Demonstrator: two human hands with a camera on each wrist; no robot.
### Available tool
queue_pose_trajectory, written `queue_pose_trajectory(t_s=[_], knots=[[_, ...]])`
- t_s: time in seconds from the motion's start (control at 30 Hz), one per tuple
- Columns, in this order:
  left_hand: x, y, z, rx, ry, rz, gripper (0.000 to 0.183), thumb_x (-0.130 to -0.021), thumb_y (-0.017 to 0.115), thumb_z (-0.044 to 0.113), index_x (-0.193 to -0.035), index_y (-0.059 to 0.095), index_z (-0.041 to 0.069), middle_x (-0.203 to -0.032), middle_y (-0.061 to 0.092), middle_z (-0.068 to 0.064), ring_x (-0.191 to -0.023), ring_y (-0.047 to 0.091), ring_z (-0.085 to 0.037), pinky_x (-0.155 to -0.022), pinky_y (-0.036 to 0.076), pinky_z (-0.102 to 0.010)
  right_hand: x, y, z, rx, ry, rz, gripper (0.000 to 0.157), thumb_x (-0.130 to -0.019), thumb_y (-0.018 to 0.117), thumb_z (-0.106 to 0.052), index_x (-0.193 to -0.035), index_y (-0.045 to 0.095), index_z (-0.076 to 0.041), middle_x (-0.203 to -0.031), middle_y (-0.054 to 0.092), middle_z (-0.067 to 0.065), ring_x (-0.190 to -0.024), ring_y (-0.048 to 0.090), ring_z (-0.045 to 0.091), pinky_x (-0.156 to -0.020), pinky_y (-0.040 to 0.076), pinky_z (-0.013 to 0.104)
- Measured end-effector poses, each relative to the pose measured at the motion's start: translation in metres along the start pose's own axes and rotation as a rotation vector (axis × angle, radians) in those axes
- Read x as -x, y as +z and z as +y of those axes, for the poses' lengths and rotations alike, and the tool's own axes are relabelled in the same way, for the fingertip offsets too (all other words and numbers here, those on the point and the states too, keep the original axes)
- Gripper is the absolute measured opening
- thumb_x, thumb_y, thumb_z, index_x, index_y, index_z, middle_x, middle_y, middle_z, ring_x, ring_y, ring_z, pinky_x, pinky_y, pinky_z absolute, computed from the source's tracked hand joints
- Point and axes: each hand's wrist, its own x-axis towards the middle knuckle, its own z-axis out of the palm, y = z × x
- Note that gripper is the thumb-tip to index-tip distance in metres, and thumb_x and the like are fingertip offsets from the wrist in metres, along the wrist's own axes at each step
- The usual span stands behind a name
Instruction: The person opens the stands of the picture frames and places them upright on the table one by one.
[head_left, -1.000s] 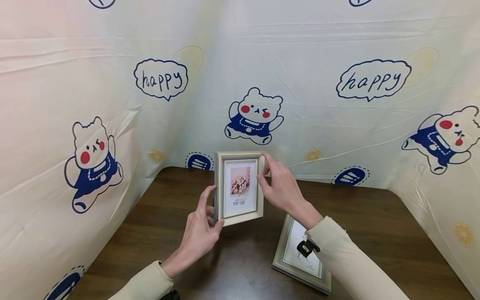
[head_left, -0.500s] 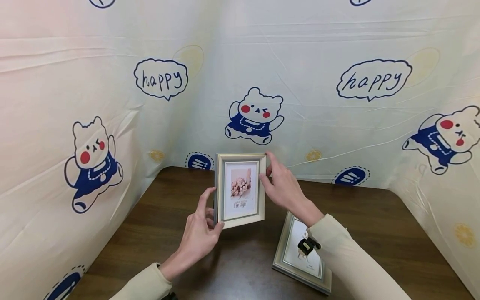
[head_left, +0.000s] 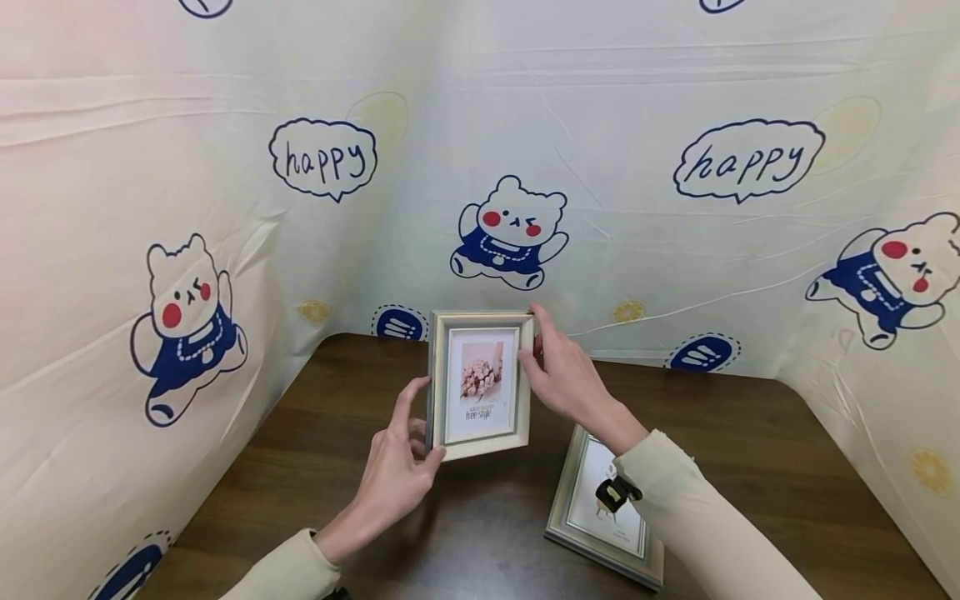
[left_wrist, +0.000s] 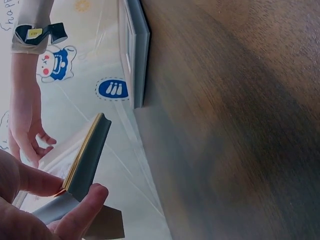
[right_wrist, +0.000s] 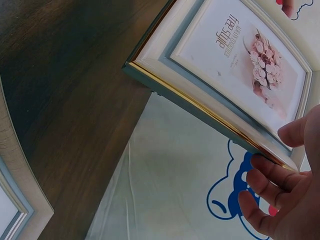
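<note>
Both hands hold a cream and grey picture frame (head_left: 480, 329) upright above the table, its front with a pink bouquet print turned to the head camera. My left hand (head_left: 393, 471) grips the lower left corner, thumb on the front and fingers round the side; the left wrist view shows thumb and finger pinching that corner. With my right hand (head_left: 566, 375) I hold the upper right edge, thumb (right_wrist: 295, 132) on the front and fingers along the outer side. A second picture frame (head_left: 558, 508) lies face up on the table at the right, partly hidden beneath the right forearm.
The dark wooden table (head_left: 285, 483) reaches back to a pale cloth backdrop (head_left: 630, 250) printed with cartoon bears and speech bubbles. The cloth hangs at the back and on both sides. A black wrist camera (head_left: 615, 492) sits on the right sleeve.
The held frame has come slightly lower and turned a little more squarely toward the head camera. My right hand has moved slightly right. The frame on the table has stayed put.
</note>
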Motion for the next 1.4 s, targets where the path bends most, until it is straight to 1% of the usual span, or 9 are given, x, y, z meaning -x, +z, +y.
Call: queue_pose_trajectory(t_s=[0.13, 0.3, 0.57, 0.7, 0.83, 1.03, 1.13, 1.3, 1.4], knots=[[-0.001, -0.001, -0.002, -0.008, -0.006, -0.015, 0.101, -0.085, 0.078, -0.013, -0.159, 0.029, 0.035, -0.097, 0.074, -0.007, -0.064, 0.066, -0.012, -0.058, 0.053, -0.030, 0.001, 0.000, 0.000, 0.004, 0.000, -0.002, 0.069, -0.106, 0.062, -0.020, -0.163, 0.027, -0.004, -0.095, 0.061, 0.008, -0.077, 0.056, 0.021, -0.064, 0.048, 0.036], [-0.001, -0.002, -0.004, -0.018, -0.018, -0.029, 0.101, -0.086, 0.077, -0.012, -0.160, 0.028, 0.036, -0.098, 0.074, -0.008, -0.065, 0.066, -0.013, -0.057, 0.053, -0.031, 0.002, 0.000, 0.000, 0.013, -0.009, 0.001, 0.065, -0.105, 0.062, -0.019, -0.160, 0.031, -0.004, -0.092, 0.060, 0.007, -0.075, 0.055, 0.021, -0.063, 0.047, 0.036], [-0.004, -0.003, -0.008, -0.031, -0.020, -0.048, 0.099, -0.089, 0.074, -0.013, -0.160, 0.024, 0.035, -0.103, 0.075, -0.013, -0.073, 0.072, -0.021, -0.057, 0.053, -0.032, 0.002, 0.000, -0.001, 0.013, -0.035, 0.017, 0.062, -0.105, 0.062, -0.014, -0.159, 0.035, -0.004, -0.093, 0.062, 0.006, -0.077, 0.056, 0.021, -0.065, 0.048, 0.036], [-0.005, -0.004, -0.011, -0.051, -0.017, -0.054, 0.099, -0.090, 0.074, -0.013, -0.161, 0.023, 0.034, -0.105, 0.075, -0.013, -0.076, 0.072, -0.020, -0.058, 0.054, -0.032, 0.003, 0.001, 0.000, 0.004, -0.042, 0.022, 0.062, -0.103, 0.064, -0.013, -0.158, 0.037, -0.005, -0.092, 0.062, 0.006, -0.075, 0.056, 0.020, -0.064, 0.049, 0.036], [-0.005, -0.005, -0.013, -0.083, -0.011, -0.051, 0.098, -0.089, 0.075, -0.012, -0.160, 0.023, 0.032, -0.106, 0.075, -0.014, -0.078, 0.072, -0.017, -0.059, 0.054, -0.032, 0.004, 0.003, 0.000, -0.003, -0.051, 0.024, 0.062, -0.102, 0.066, -0.011, -0.157, 0.038, -0.004, -0.091, 0.061, 0.005, -0.074, 0.056, 0.019, -0.062, 0.049, 0.034], [-0.008, -0.005, -0.017, -0.100, -0.003, -0.050, 0.100, -0.089, 0.076, -0.012, -0.161, 0.022, 0.032, -0.105, 0.075, -0.014, -0.076, 0.071, -0.016, -0.058, 0.054, -0.032, 0.003, 0.004, 0.000, -0.013, -0.064, 0.037, 0.063, -0.102, 0.066, -0.010, -0.157, 0.038, -0.004, -0.092, 0.061, 0.005, -0.073, 0.056, 0.018, -0.061, 0.049, 0.034], [-0.009, -0.006, -0.018, -0.119, 0.007, -0.043, 0.100, -0.088, 0.076, -0.012, -0.160, 0.022, 0.031, -0.107, 0.075, -0.015, -0.078, 0.073, -0.018, -0.059, 0.054, -0.032, 0.002, 0.004, 0.000, -0.020, -0.065, 0.041, 0.062, -0.102, 0.066, -0.010, -0.157, 0.039, -0.004, -0.092, 0.062, 0.005, -0.073, 0.056, 0.018, -0.060, 0.049, 0.034], [-0.012, -0.008, -0.019, -0.173, 0.023, -0.014, 0.098, -0.088, 0.076, -0.011, -0.160, 0.024, 0.029, -0.111, 0.075, -0.019, -0.086, 0.076, -0.025, -0.067, 0.059, -0.040, 0.001, 0.006, -0.002, -0.033, -0.068, 0.053, 0.061, -0.101, 0.066, -0.010, -0.156, 0.039, -0.006, -0.093, 0.062, 0.005, -0.073, 0.057, 0.018, -0.060, 0.050, 0.034], [-0.014, -0.008, -0.020, -0.175, 0.014, -0.016, 0.098, -0.088, 0.076, -0.012, -0.160, 0.024, 0.030, -0.113, 0.074, -0.020, -0.088, 0.076, -0.028, -0.069, 0.060, -0.044, 0.001, 0.007, -0.003, -0.031, -0.071, 0.061, 0.061, -0.101, 0.067, -0.009, -0.155, 0.040, -0.006, -0.092, 0.063, 0.005, -0.072, 0.057, 0.017, -0.059, 0.050, 0.034]])
